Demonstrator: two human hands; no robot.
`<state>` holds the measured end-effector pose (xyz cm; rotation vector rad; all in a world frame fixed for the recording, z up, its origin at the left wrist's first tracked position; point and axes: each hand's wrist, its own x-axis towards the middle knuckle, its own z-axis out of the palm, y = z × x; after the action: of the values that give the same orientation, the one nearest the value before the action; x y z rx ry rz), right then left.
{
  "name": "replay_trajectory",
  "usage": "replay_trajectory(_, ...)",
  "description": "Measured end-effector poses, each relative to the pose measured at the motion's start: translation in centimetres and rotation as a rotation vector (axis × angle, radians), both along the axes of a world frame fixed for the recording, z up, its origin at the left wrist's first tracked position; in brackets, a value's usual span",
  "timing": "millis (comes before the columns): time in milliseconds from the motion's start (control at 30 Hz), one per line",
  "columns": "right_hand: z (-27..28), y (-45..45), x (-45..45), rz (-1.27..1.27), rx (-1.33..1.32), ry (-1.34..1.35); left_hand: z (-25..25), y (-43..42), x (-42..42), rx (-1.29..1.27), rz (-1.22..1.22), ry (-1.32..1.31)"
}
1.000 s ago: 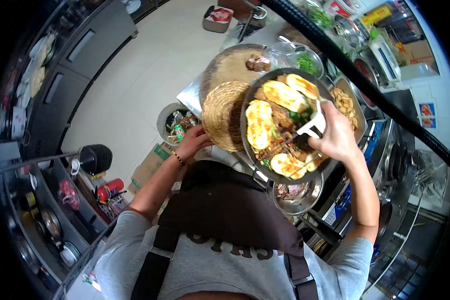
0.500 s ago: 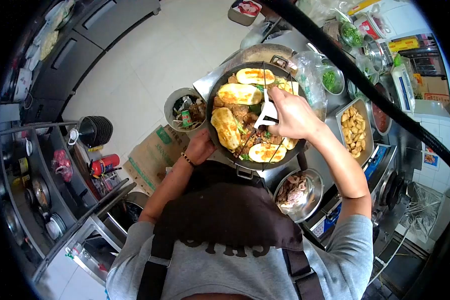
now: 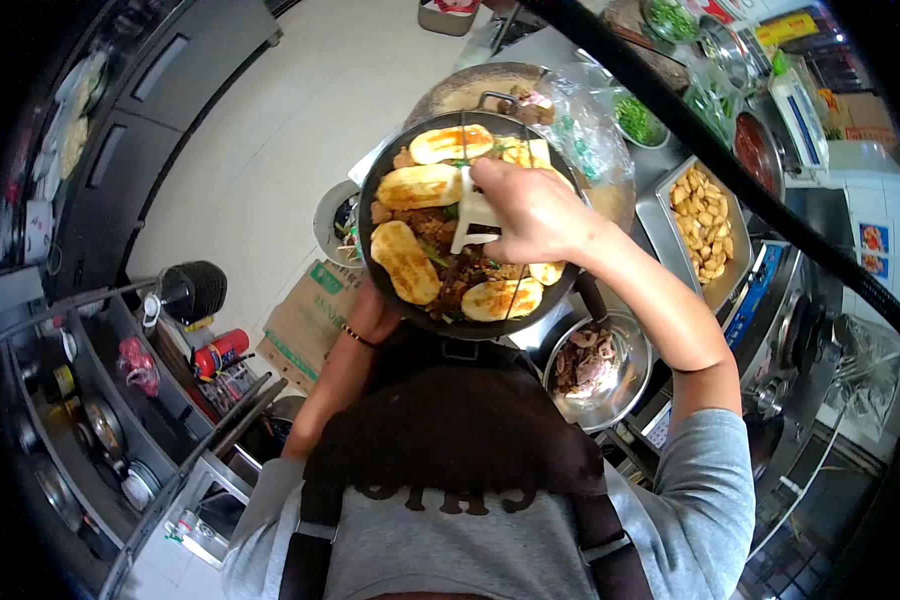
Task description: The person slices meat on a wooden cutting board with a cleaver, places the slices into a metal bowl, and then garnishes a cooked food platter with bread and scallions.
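Observation:
A round black pan (image 3: pixel 370 270) hangs in front of my chest, full of dark cooked food with several browned pale slices (image 3: pixel 406 262) around its edge. My right hand (image 3: pixel 535 212) is closed on a white gripping tool (image 3: pixel 477 215) above the pan's middle; thin dark arms run from the tool to the rim. My left hand (image 3: pixel 372 312) is at the pan's lower left edge, its fingers mostly hidden beneath the rim.
Behind the pan lies a round wooden board (image 3: pixel 450 92) with meat and a plastic bag (image 3: pixel 580 125). A steel bowl of meat (image 3: pixel 625 385), a tray of browned pieces (image 3: pixel 660 230) and a stove stand right. A waste bin (image 3: pixel 327 222) is left.
The pan has moved left and toward my body, held by the tool in my right hand. My left hand has gone from the woven straw mat to the pan's edge. The mat is out of sight.

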<state>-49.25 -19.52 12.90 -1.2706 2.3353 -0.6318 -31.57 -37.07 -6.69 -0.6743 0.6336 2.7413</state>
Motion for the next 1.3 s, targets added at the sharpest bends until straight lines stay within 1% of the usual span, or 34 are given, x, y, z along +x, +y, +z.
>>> replay_trajectory(33, 0.1, 0.0, 0.0, -0.029, 0.014, -0.079, 0.2, 0.0, 0.0, -0.001, -0.017, 0.006)
replay_trajectory(100, -0.2, 0.0, -0.1, 0.003, 0.059, -0.062, 0.7, 0.1, 0.2, -0.092, -0.018, -0.007)
replay_trajectory(133, 0.0, 0.1, 0.1, 0.025, 0.025, 0.031, 0.9, 0.1, 0.0, -0.059, 0.035, -0.063)
replay_trajectory(167, 0.0, 0.2, 0.2, 0.005, 0.023, 0.034, 1.0, 0.2, -0.1, -0.062, 0.016, -0.058)
replay_trajectory(233, -0.3, 0.1, 0.1, 0.042, -0.005, 0.096, 1.3, 0.3, 0.1, -0.090, 0.076, -0.059)
replay_trajectory(267, -0.7, 0.2, 0.1, 0.032, -0.032, 0.123, 2.0, 0.3, 0.0, -0.068, 0.042, -0.106)
replay_trajectory(300, -0.8, 0.4, 0.0, 0.019, -0.028, 0.131, 2.3, 0.5, 0.0, -0.065, 0.029, -0.098)
replay_trajectory(433, -0.2, 0.7, -0.1, 0.022, 0.007, 0.095, 3.1, 0.6, 0.1, -0.135, 0.076, -0.132)
replay_trajectory(533, 0.0, 0.4, -0.3, 0.027, 0.092, 0.035, 3.3, 0.3, 0.5, -0.183, 0.080, -0.158)
replay_trajectory(633, 0.3, 0.5, -0.4, 0.050, 0.101, -0.002, 3.6, 0.5, 0.7, -0.174, 0.074, -0.078)
replay_trajectory(667, -0.3, 0.5, -0.5, 0.058, 0.079, 0.007, 3.0, 0.3, 0.9, -0.106, 0.069, -0.106)
replay_trajectory(700, -0.5, 0.5, -0.6, 0.047, 0.078, 0.013, 3.0, 0.1, 1.2, -0.108, 0.059, -0.099)
replay_trajectory(767, -0.2, 0.7, -0.9, 0.122, 0.103, 0.024, 3.0, 0.2, 1.0, -0.097, -0.086, 0.001)
replay_trajectory(800, 0.2, 0.9, -1.1, 0.137, 0.104, 0.030, 3.0, 0.5, 0.8, -0.053, -0.087, -0.084)
replay_trajectory(833, 0.3, 1.1, -1.4, 0.125, 0.105, 0.036, 2.7, 0.6, 0.6, -0.053, -0.099, -0.077)
replay_trajectory(900, 0.5, 1.5, -1.8, 0.170, 0.106, 0.046, 1.9, 0.7, 0.6, -0.149, -0.156, -0.009)
replay_trajectory(933, 0.2, 1.7, -1.9, 0.180, 0.083, 0.064, 2.1, 0.5, 0.7, -0.151, -0.161, -0.006)
replay_trajectory(1000, 0.3, 1.9, -2.1, 0.188, 0.082, 0.067, 2.7, 0.0, 0.6, -0.523, -0.364, 0.238)
replay_trajectory(1033, 0.4, 1.9, -2.0, 0.201, 0.084, 0.071, 2.9, -1.0, 0.3, -0.523, -0.429, 0.121)
replay_trajectory(1100, -0.5, 2.2, -1.7, 0.216, -0.003, 0.093, 3.3, -2.9, -0.2, -0.505, -0.552, -0.118)
replay_trajectory(1133, -0.1, 2.1, -1.5, 0.200, 0.066, 0.066, 3.4, -4.7, -0.4, -0.625, -0.698, -0.121)
replay_trajectory(1167, -0.2, 2.1, -1.3, 0.195, 0.070, 0.077, 5.5, -5.7, -1.0, -0.935, -0.759, -0.057)
replay_trajectory(1200, -0.6, 2.1, -1.3, 0.192, 0.021, 0.105, 6.6, -6.6, -0.9, -1.077, -0.504, -0.034)
replay_trajectory(1233, -1.2, 2.2, -1.3, 0.186, -0.024, 0.139, 9.7, -6.8, -1.7, -1.408, -0.430, 0.029)
replay_trajectory(1267, -2.3, 2.2, -1.2, 0.187, -0.133, 0.175, 12.6, -5.8, -2.4, -1.562, -0.241, 0.209)
replay_trajectory(1300, -3.1, 2.0, -1.4, 0.212, -0.189, 0.200, 15.0, -4.5, -3.1, -1.650, -0.132, 0.332)
